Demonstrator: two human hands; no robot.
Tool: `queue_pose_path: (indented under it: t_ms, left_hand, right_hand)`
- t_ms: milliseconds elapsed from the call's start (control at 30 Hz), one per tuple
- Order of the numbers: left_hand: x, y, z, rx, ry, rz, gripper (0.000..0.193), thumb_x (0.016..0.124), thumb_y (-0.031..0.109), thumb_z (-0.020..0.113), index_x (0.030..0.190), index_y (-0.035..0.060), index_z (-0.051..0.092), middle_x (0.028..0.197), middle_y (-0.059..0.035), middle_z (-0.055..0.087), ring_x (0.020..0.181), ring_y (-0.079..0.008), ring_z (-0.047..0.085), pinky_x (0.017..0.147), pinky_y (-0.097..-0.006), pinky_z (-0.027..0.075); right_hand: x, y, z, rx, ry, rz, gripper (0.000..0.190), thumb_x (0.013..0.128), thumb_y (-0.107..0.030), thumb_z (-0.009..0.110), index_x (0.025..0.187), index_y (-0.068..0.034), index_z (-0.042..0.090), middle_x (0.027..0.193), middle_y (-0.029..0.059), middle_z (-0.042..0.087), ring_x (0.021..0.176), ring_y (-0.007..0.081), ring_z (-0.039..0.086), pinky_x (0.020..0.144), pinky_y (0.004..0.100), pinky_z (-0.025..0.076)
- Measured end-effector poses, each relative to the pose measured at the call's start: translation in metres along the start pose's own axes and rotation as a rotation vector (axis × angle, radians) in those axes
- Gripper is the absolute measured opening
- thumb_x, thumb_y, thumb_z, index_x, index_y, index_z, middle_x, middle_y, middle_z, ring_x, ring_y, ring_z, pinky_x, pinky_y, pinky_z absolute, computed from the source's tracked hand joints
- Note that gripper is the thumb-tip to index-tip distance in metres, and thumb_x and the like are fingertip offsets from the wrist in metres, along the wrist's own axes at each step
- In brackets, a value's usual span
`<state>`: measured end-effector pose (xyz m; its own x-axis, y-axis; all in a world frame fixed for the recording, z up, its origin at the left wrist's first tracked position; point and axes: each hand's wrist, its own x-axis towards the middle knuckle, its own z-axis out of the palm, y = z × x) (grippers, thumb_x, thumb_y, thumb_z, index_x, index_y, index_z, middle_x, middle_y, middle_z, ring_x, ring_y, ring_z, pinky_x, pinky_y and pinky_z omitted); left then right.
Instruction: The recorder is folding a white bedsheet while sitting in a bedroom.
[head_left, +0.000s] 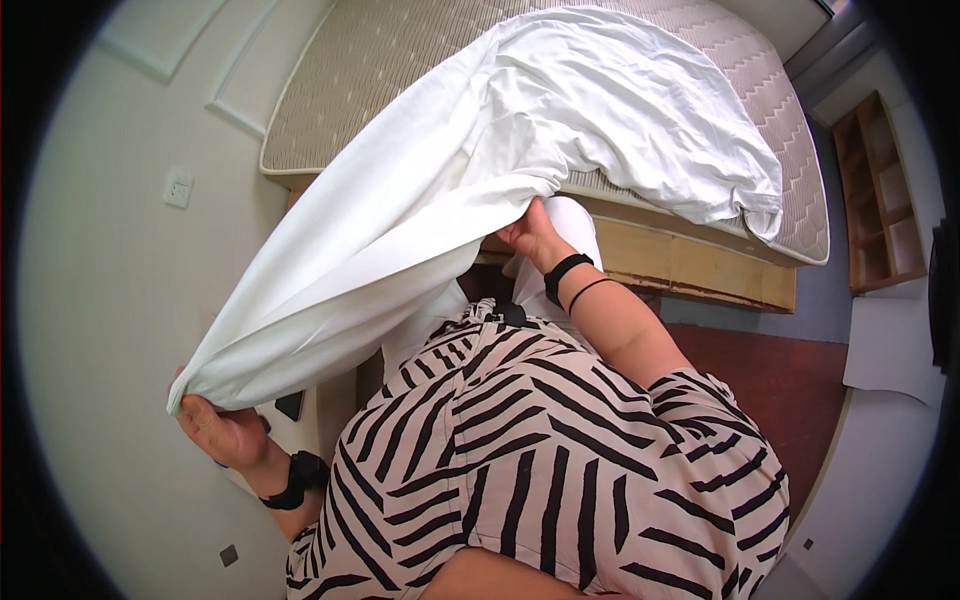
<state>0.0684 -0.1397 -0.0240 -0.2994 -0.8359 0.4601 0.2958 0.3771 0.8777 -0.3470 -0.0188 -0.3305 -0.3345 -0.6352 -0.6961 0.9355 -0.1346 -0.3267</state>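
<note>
A large white cloth (420, 187), likely a bed sheet, is stretched from the mattress (375, 75) down to the lower left. My left hand (225, 427) pinches its gathered end near the wall, out to my left. My right hand (531, 231) grips the cloth's edge in front of my knee, beside the mattress's near side; its fingertips are partly hidden under the fabric. The rest of the cloth lies crumpled over the patterned beige mattress, with one corner drooping near the right end. Each wrist bears a black band.
Under the mattress is a worn wooden bed base (697, 266). A pale wall with a socket (178, 189) stands at left. A dark phone-like object (289, 406) lies on a pale surface behind my left hand. A wooden shelf unit (877, 195) is at right, above reddish flooring (780, 405).
</note>
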Motion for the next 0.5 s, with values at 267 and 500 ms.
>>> queue_pose_path:
  t_ms: [267, 500]
  left_hand:
    - [0.012, 0.007, 0.0, 0.004, 0.075, 0.003, 0.033, 0.105, 0.028, 0.042, 0.116, -0.0014, 0.051, 0.118, -0.015, 0.06, 0.109, -0.0216, 0.059, 0.095, -0.0376, 0.047]
    - [0.011, -0.007, -0.007, 0.024, 0.14, -0.032, 0.034, 0.106, 0.028, 0.038, 0.118, -0.001, 0.052, 0.12, -0.0158, 0.059, 0.111, -0.0216, 0.057, 0.099, -0.0384, 0.045]
  right_hand:
    - [0.023, -0.138, -0.005, 0.3, -0.176, -0.242, 0.031, 0.099, -0.039, 0.049, 0.097, -0.012, 0.064, 0.086, 0.0015, 0.07, 0.066, 0.0099, 0.067, 0.054, 0.0248, 0.057]
    - [-0.143, -0.245, 0.11, -0.214, -0.349, -1.333, 0.036, 0.103, -0.033, 0.043, 0.111, -0.003, 0.06, 0.113, 0.0105, 0.065, 0.105, 0.0234, 0.062, 0.093, 0.0386, 0.051]
